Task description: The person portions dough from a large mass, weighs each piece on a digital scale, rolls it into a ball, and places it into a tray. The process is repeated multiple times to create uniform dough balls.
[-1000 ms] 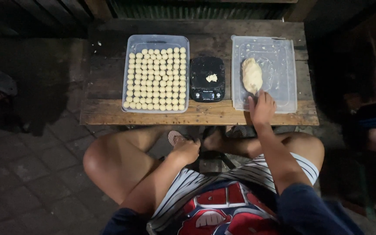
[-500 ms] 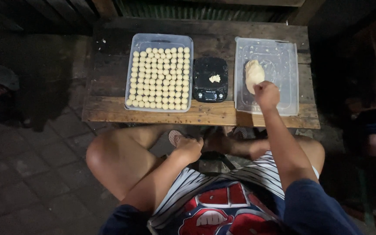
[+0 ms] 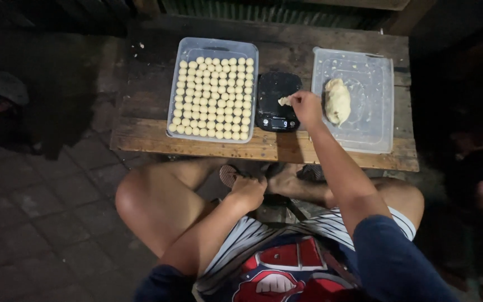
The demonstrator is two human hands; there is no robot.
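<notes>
- Hidden: the fingertips of the right hand point(image 3: 305, 105) are curled under, so contact can't be read exactly; they look pinched on a small dough piece point(image 3: 284, 101) held over the black scale point(image 3: 276, 102). Can't tell whether the piece touches the platform.
- Scale display too small to read. Right of the table it's dark and shapes don't resolve.
- Left hand point(image 3: 248, 192) sits closed in a loose fist between the knees, below the table edge; nothing visible in it.
- Dough piece: pale yellow, irregular, small. Same colour as the dough lump point(image 3: 337, 100) lying in the right clear tray point(image 3: 378, 72), just beside the right hand.
- Left clear tray point(image 3: 175, 84): neat rows of small dough balls point(image 3: 213, 98), nearly full.
- Layout: the scale is between the two trays, all on a low wooden table point(image 3: 141, 134). Right tray runs close to the near table edge; bare wood strip in front of the left tray and the scale.
</notes>
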